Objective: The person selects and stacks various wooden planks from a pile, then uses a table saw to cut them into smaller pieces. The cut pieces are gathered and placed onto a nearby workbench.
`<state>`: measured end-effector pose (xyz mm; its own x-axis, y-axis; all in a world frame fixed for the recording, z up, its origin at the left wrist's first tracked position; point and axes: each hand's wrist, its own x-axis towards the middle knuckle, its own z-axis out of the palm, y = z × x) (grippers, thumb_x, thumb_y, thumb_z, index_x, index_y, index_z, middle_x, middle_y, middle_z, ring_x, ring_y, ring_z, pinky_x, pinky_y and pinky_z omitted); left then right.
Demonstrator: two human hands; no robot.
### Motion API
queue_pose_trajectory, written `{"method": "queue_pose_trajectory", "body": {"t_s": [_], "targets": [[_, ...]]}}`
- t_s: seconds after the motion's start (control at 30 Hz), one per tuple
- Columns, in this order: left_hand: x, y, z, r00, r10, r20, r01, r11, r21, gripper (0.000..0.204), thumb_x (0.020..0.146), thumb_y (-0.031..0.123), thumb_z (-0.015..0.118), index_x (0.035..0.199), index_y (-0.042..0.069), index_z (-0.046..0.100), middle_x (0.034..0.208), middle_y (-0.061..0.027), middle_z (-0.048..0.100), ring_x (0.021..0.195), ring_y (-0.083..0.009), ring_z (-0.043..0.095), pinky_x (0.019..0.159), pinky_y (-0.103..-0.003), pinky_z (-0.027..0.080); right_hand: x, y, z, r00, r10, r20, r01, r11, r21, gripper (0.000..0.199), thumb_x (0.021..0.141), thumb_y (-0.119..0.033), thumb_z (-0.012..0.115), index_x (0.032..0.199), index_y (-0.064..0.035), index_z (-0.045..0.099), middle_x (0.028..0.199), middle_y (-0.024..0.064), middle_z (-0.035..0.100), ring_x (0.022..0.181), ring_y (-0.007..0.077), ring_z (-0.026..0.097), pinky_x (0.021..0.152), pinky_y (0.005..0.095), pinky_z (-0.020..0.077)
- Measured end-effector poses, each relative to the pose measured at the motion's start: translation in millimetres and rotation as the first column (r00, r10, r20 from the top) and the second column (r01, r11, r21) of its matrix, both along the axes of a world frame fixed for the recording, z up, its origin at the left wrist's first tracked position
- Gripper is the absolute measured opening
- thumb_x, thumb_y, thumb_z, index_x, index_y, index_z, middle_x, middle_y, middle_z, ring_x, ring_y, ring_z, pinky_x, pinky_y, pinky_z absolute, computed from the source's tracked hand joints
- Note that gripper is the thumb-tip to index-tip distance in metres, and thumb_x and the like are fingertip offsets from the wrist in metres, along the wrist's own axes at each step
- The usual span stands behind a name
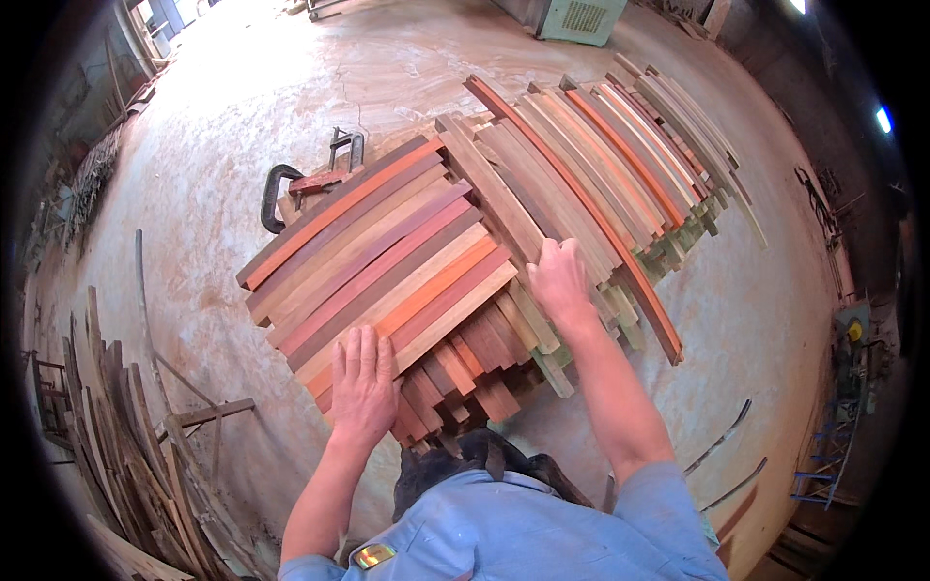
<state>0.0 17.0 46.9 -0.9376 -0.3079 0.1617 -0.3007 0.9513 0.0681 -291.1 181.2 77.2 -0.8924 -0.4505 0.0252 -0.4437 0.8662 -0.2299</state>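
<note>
Lying flat w/ fingers together, L hand [363, 387] rests on near L corner of the striped wood panel [378, 261], approx. where the orange & pale strips end. R hand [560, 276] is curled into a loose fist at near end of a long brown strip [499, 184], thumb side up; looks like it grips that end, but fingers' undersides are hidden, so can't tell for sure. Panel sits mostly ahead of L hand & to L of R hand, its strips side by side, mixed red, orange, tan & dk brown, slanting up to the R. Brown strip runs along panel's R edge, away from the person.

Under panel: lower strips [465, 363], ragged ends sticking out twd the person's waist. R of the brown strip: 2nd row of strips [581, 165], spaced looser. One long red-orange strip [581, 223] there juts past the others, its near end just R of R forearm, so it's in the way on that side.

Beyond panel's far L edge: black C-clamp [271, 198], 2nd clamp [347, 150] & reddish wood block [318, 182] btwn them. Far L: scrap wood pile [116, 436] nr a metal stand [208, 412], on floor. Top: pale green machine [579, 19], well apart. Far R: blue metal frame [821, 455].
</note>
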Motion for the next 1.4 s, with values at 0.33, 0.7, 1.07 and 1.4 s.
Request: {"method": "queue_pose_trajectory", "body": {"t_s": [0.33,0.7,1.07,1.4], "targets": [[1.2,-1.8,-3.0,1.0,-0.002,0.003,0.002,0.999,-0.037,0.071,0.081,0.027,0.073,0.142,0.0,0.048,0.154,-0.0202,0.036,0.147,-0.0365,0.029,0.121,-0.053,0.02,-12.4,-12.9,-7.9,1.0,0.018,0.023,-0.016,0.996,-0.091,0.037,0.085,-0.022,0.073,0.111,0.0013,0.059,0.112,0.0272,0.059,0.1,0.0453,0.065,0.086,0.0509,0.0548],[0.1,-1.7,-1.0,1.0,-0.004,0.0,0.004,1.0,0.015,0.07,0.082,0.028,0.071,0.142,-0.001,0.048,0.154,-0.0203,0.036,0.146,-0.0367,0.03,0.12,-0.054,0.021,-22.2,-30.6,18.4,0.986,0.149,0.081,-0.164,0.956,0.243,0.031,0.086,-0.014,0.066,0.113,0.0003,0.06,0.115,0.0253,0.063,0.113,0.0399,0.058,0.098,0.0469,0.0486],[2.6,0.0,0.7,1.0,0.006,0.011,-0.006,0.999,0.038,0.07,0.083,0.027,0.071,0.142,-0.001,0.048,0.153,-0.0215,0.038,0.145,-0.0373,0.032,0.12,-0.054,0.023,-31.4,-48.2,-0.6,0.987,0.139,-0.084,-0.128,0.984,0.126,0.036,0.085,-0.017,0.069,0.114,0.002,0.06,0.117,0.0258,0.06,0.112,0.0413,0.058,0.098,0.046,0.0479],[2.4,-0.5,3.8,1.0,0.014,0.017,-0.014,1.0,0.026,0.069,0.083,0.027,0.07,0.142,0.0,0.048,0.154,-0.0213,0.038,0.145,-0.0373,0.032,0.12,-0.053,0.024,-48.4,-88.4,-3.7,0.993,0.078,-0.087,-0.057,0.973,0.226,0.049,0.081,-0.031,0.077,0.116,0.0008,0.063,0.119,0.0256,0.062,0.113,0.0396,0.061,0.097,0.0458,0.0502]]}}
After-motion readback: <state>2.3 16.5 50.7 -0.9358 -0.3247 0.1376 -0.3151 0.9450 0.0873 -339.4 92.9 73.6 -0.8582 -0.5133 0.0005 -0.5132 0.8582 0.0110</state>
